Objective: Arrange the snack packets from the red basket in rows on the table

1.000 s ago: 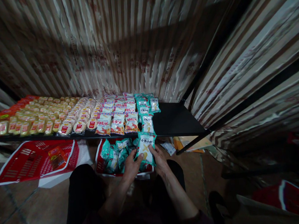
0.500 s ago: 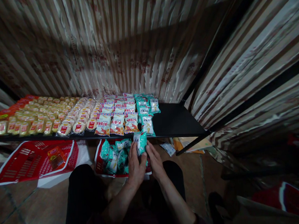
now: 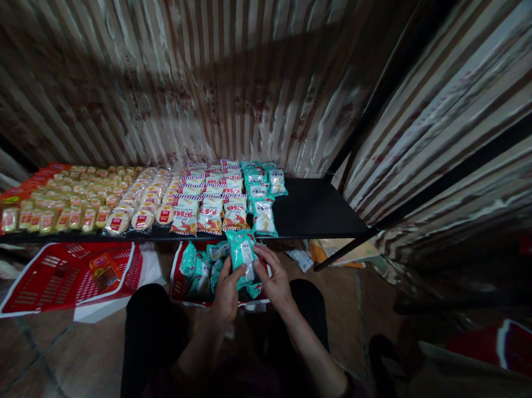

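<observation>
A teal snack packet (image 3: 242, 253) is held between my two hands above a red basket (image 3: 177, 282) with a white rim. My left hand (image 3: 227, 288) grips its lower left side, and my right hand (image 3: 274, 278) has its fingers on the right side. More teal packets (image 3: 201, 270) lie heaped in the basket, partly hidden by my hands. On the black shelf (image 3: 314, 208), just beyond, teal packets (image 3: 263, 216) stand in a short column beside rows of white and orange packets (image 3: 210, 214).
Round wrapped biscuits (image 3: 141, 218) and small yellow wrapped cakes (image 3: 63, 218) fill the shelf's left part. A second red basket (image 3: 68, 280) holds an orange packet (image 3: 104, 272). A shelf leg (image 3: 345, 252) stands at the right, near papers on the floor.
The held packet has turned and now shows a different face, with a pale strip. My left hand has shifted lower on it and slightly left. The view has moved slightly.
</observation>
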Demonstrator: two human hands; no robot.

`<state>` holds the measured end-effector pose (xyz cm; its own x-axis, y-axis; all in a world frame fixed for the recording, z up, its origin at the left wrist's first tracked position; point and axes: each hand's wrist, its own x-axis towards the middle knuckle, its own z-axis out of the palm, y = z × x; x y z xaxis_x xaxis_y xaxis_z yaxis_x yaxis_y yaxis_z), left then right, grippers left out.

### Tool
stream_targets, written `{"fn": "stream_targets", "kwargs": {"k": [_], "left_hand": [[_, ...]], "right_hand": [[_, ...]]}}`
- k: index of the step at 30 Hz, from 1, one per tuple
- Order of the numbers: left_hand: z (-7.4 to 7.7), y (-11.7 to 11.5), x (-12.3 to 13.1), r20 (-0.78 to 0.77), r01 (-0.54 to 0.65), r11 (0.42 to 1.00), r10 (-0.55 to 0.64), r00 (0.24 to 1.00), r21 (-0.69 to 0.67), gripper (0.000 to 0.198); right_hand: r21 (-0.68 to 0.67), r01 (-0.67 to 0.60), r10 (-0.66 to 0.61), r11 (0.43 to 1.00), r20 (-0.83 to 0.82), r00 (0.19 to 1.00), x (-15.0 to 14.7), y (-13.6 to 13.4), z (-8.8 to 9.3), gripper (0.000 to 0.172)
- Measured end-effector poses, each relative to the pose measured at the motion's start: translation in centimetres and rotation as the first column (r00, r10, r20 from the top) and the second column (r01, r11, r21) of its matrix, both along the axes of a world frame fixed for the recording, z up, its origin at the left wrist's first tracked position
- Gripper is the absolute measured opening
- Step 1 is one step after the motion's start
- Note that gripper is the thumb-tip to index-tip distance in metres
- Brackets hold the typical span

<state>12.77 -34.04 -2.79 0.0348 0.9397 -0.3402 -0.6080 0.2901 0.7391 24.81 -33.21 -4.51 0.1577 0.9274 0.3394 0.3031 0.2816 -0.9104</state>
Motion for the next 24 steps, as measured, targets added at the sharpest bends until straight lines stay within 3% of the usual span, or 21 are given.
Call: {"fn": "stream_targets", "kwargs": {"k": [8,20,24], "left_hand": [[0.0,-0.2,-0.6,0.086,0.031,0.999,-0.027,0.996,-0.041,0.048],[-1.4,-0.2,-0.8,0.139,0.092,0.994,-0.083,0.987,-0.056,0.046],[-1.1,-0.2,-0.6,0.166,0.114,0.990,-0.099,0.981,-0.086,0.044]], "right_hand": [[-0.054,0.003,-0.003,0.999,-0.013,1.000,-0.1,-0.6,-0.7,0.031],[-0.067,0.017,-0.020,0.998,-0.051,0.998,0.2,-1.2,-0.3,0.029],[-0.069,0.024,-0.027,0.997,-0.049,0.998,0.5,-1.5,0.0,0.029]]}}
